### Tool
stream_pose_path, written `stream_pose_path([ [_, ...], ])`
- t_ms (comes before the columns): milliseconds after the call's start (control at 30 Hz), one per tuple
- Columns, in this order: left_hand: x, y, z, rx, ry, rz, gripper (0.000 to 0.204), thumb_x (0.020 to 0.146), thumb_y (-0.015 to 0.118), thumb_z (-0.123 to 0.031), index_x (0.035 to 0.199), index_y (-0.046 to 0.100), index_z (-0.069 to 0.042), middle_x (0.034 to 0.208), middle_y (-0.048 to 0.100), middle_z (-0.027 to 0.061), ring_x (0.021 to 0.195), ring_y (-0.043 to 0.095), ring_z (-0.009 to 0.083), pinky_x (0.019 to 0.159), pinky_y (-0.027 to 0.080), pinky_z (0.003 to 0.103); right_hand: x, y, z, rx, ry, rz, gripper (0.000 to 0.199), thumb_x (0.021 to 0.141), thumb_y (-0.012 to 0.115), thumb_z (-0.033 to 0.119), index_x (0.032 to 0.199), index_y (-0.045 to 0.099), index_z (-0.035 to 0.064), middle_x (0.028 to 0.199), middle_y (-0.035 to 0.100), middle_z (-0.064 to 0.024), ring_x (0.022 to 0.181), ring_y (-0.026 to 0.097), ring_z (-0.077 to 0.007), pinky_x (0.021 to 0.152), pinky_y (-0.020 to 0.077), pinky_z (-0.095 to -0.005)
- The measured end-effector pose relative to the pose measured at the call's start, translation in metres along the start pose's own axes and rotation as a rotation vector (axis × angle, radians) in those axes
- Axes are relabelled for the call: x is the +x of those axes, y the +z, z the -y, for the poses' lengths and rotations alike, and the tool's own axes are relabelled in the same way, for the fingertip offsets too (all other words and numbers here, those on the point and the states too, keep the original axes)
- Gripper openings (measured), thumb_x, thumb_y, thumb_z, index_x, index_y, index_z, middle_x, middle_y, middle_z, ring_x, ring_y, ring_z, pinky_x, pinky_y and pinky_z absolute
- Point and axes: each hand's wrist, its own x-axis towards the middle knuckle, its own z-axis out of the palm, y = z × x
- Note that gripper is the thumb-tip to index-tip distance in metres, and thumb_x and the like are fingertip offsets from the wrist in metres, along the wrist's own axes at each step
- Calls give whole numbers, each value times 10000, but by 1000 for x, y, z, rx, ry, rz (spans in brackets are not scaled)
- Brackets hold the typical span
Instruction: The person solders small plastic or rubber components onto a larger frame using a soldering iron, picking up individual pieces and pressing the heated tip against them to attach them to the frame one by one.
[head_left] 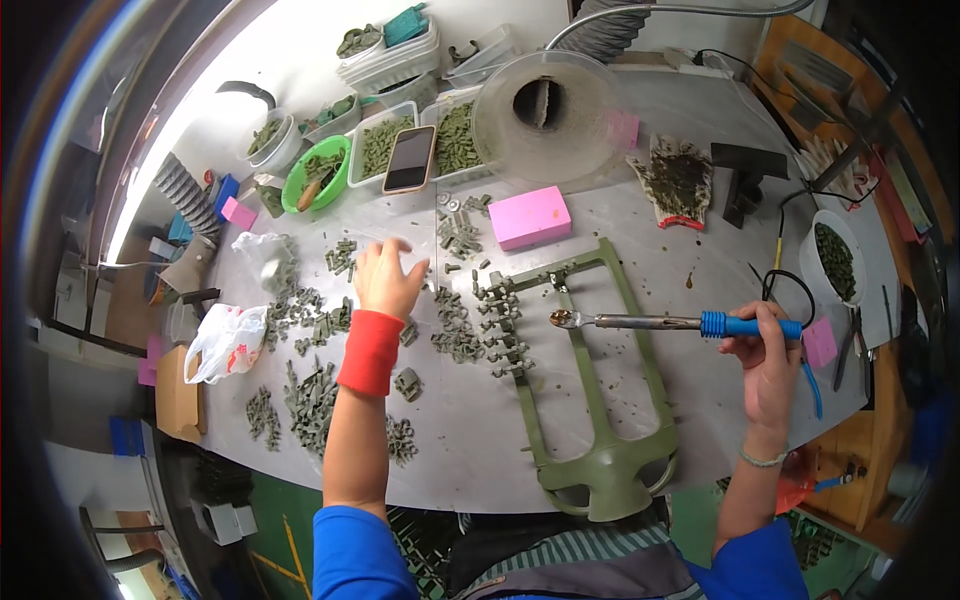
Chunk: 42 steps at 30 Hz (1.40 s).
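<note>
Soldering iron (660, 322) with blue handle is clamped in my right hand (765, 362), tip over the green frame (600, 400). My left hand (385, 280), fingers apart, reaches over small grey-green parts (455, 330) on the table (640, 250).

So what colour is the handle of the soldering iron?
Blue, on the soldering iron in the right hand; head view.

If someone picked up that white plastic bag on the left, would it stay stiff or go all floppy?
Probably floppy: the white plastic bag lies crumpled and wrinkled on the table. It looks thin, so likely light, and it might slide easily on that smooth surface.
</note>
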Motion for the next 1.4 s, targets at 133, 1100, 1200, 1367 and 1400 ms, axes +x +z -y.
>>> stream_pose_path([
  [133,-13,4,20,41,-86,252,374,713,778,-346,963,632,-109,1096,554,139,1080,473,359,938,392,426,-2,-1,0,-1,13,2,203,943,560,175,910,600,-20,837,624,-89,625,631,-164,603,553,-276],
  [1100,-36,18,-143,-460,538,23,108,722,747,-139,826,719,-143,745,675,-3,797,552,211,773,405,358,11,-8,-30,48,-2,47,237,958,567,217,956,622,-13,850,654,-88,679,659,-163,672,565,-285],
  [1200,-37,14,-146,-422,536,38,135,712,764,-117,841,724,-119,745,664,-2,798,556,203,781,426,342,13,-7,-33,65,5,61,238,957,570,217,953,621,-15,852,655,-89,683,660,-160,683,568,-285],
  [1367,-38,14,-145,-409,540,30,141,709,765,-117,845,726,-126,739,661,-6,797,556,200,783,422,342,15,-5,-33,64,-8,89,239,955,572,214,958,621,-20,850,657,-91,687,660,-151,688,572,-281],
  [1400,-38,13,-144,-400,536,33,143,709,765,-118,847,727,-128,741,661,-7,797,556,198,785,421,342,14,-5,-30,42,-20,69,239,954,574,212,957,622,-22,848,657,-91,680,659,-150,679,573,-280],
])
